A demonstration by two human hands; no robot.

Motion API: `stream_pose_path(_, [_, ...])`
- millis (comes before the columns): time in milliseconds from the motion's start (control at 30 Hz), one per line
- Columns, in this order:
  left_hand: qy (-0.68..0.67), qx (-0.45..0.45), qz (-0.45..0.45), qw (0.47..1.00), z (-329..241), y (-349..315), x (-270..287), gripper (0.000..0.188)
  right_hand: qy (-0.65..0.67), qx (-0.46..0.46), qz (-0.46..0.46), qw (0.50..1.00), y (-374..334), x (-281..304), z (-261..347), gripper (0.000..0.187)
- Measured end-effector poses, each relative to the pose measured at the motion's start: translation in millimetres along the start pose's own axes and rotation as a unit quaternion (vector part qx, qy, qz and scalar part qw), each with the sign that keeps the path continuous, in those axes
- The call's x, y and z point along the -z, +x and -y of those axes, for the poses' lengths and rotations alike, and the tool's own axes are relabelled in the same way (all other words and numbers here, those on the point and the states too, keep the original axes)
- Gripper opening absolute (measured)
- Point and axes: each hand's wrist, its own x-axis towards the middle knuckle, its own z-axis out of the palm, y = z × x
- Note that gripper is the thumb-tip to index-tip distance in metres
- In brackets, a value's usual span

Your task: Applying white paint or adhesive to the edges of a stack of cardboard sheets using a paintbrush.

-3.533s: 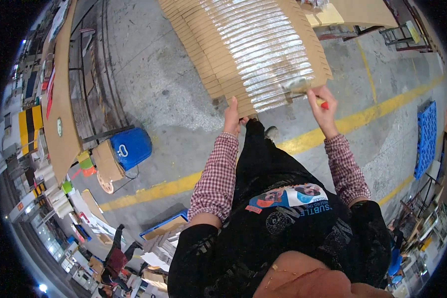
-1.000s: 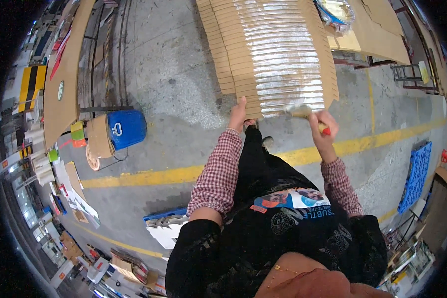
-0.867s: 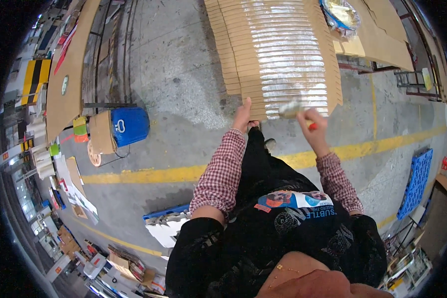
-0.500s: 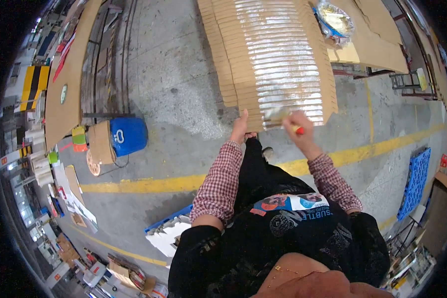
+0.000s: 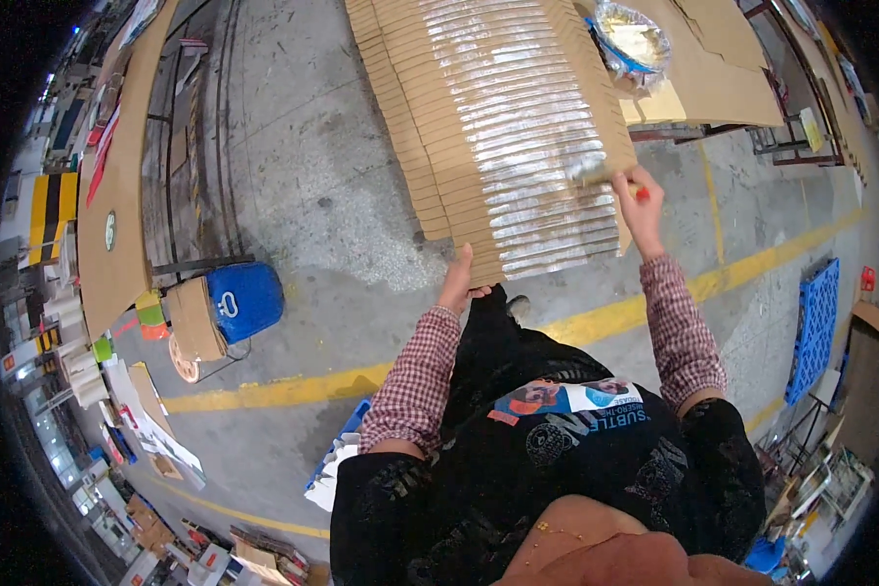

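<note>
A long row of overlapping brown cardboard sheets (image 5: 415, 146) stretches away in front of me, with shiny whitish wet stuff, like glue, streaked down the middle of their edges. My left hand (image 5: 458, 275) grips the near left corner of the cardboard, thumb on top and fingers beneath. In my right hand (image 5: 640, 200) is a flat brush (image 5: 596, 174) with a red-tipped handle. Its bristles lie on the coated strip near the right side of the row. Beyond it, a plastic-lined blue basin (image 5: 633, 41) holds a pale creamy substance.
More cardboard (image 5: 718, 73) covers a surface at the far right, under the basin. To the left stand a blue plastic container (image 5: 254, 303) and a long cardboard-topped table (image 5: 117, 215). A blue pallet (image 5: 815, 330) is on the right. A yellow line (image 5: 283, 391) crosses the floor.
My right hand has moved the brush away from the near edge, up and to the right across the sheets. My left hand still holds the corner; the whole view has shifted slightly.
</note>
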Motion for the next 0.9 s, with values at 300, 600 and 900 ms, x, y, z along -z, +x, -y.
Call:
stream_pose_path(300, [0.019, 0.035, -0.009, 0.999, -2.9, -3.3, 1.7, 0.063, 0.010, -0.098, 0.039, 0.994, -46.1, 38.3, 2.6, 0.014])
stream_pose_path(600, [0.020, 0.033, -0.012, 0.999, -1.9, -3.5, 1.8, 0.064, -0.050, -0.178, 0.068, 0.980, -66.2, 52.7, -14.6, 0.017])
stream_pose_path(900, [0.054, -0.008, -0.036, 0.998, 4.2, 4.4, -4.4, 0.068, -0.006, -0.021, 0.065, 0.998, -37.0, -22.1, 35.9, 0.015])
